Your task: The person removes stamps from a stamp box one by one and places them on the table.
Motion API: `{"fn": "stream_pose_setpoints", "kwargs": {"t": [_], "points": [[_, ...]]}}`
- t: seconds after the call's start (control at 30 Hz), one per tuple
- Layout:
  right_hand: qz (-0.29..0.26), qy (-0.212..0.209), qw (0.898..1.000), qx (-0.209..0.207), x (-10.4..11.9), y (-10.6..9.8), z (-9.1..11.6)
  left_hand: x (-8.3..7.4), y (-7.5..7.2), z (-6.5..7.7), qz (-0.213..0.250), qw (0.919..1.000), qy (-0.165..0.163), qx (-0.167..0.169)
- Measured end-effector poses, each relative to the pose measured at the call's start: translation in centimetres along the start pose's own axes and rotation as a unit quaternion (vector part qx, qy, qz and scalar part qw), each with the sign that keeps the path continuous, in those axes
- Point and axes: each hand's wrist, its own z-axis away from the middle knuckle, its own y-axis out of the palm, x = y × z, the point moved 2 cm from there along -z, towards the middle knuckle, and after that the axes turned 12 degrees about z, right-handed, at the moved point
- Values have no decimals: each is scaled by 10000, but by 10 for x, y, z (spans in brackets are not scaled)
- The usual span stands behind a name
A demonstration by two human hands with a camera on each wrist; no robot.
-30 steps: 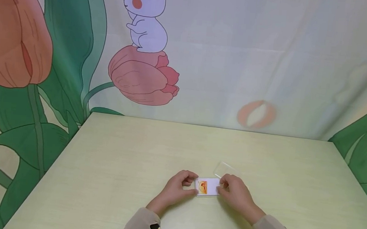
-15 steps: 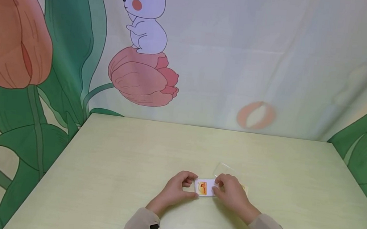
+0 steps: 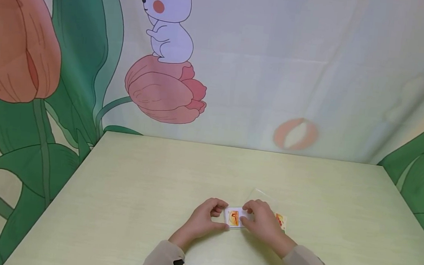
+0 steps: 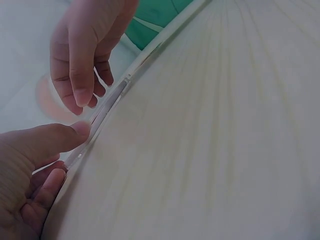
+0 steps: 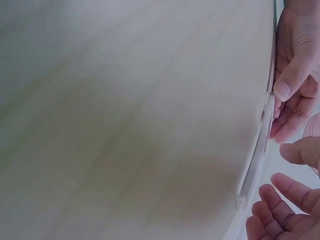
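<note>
A shallow clear plastic case [image 3: 235,228] lies flat on the table, with a white card [image 3: 234,217] bearing an orange picture inside it. At the case's left end, my left hand [image 3: 203,217] grips it between thumb and fingers across the near and far edges. My right hand [image 3: 265,222] is over the right part of the card and hides it in the head view. Its thumb and fingers are bent and spread apart, tips close above the card. From the side, the left wrist view shows the case [image 4: 107,107] as a thin edge.
Behind my right hand lies a thin clear plastic lid [image 3: 263,194]. A card with an orange and yellow picture [image 3: 281,220] peeks out to the right of that hand. The pale wooden table [image 3: 147,177] reaches back to a printed curtain [image 3: 240,67].
My right hand has slid left across the card, uncovering the orange and yellow picture to its right. My left hand has stayed at the case's left end.
</note>
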Motion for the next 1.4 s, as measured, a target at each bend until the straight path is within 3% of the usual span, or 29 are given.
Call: {"fn": "stream_pose_setpoints", "kwargs": {"t": [0.63, 0.97, 1.4], "points": [[-102, -177, 9998, 83, 5, 9, -8, -4, -3, 1, -26, 9999, 131, 40], [66, 35, 9987, 508, 7, 6, -10, -1, 2, 2, 53, 9999, 126, 79], [-47, -111, 9994, 334, 9, 7, -10, 0, -2, 1, -5, 9997, 259, 34]]}}
